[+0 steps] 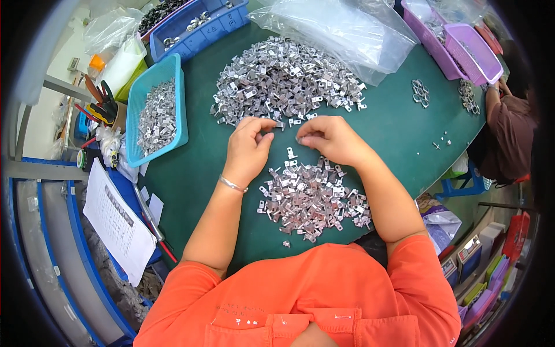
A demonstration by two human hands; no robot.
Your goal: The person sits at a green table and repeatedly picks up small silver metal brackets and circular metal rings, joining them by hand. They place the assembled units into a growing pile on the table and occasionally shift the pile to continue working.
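A large heap of small silver metal brackets point(283, 75) covers the far middle of the green table. Closer to me lies a second, smaller pile of similar brackets point(315, 199), between my forearms. My left hand point(250, 143) is at the near edge of the large heap, its fingers curled and the thumb close to the index finger. A loose bracket touches or lies right beside its fingertips; whether anything is pinched there is hidden. My right hand point(332, 140) pinches a small metal bracket point(299, 139), mostly covered by the fingers. One single bracket point(290, 153) lies just below, between the hands.
A turquoise basket point(183, 110) of brackets stands at left, with a blue bin point(222, 24) behind it. Clear plastic bags point(347, 37) lie at the back. Purple baskets point(471, 52) and metal rings point(421, 93) are at right. Another person point(511, 130) sits beyond the right edge.
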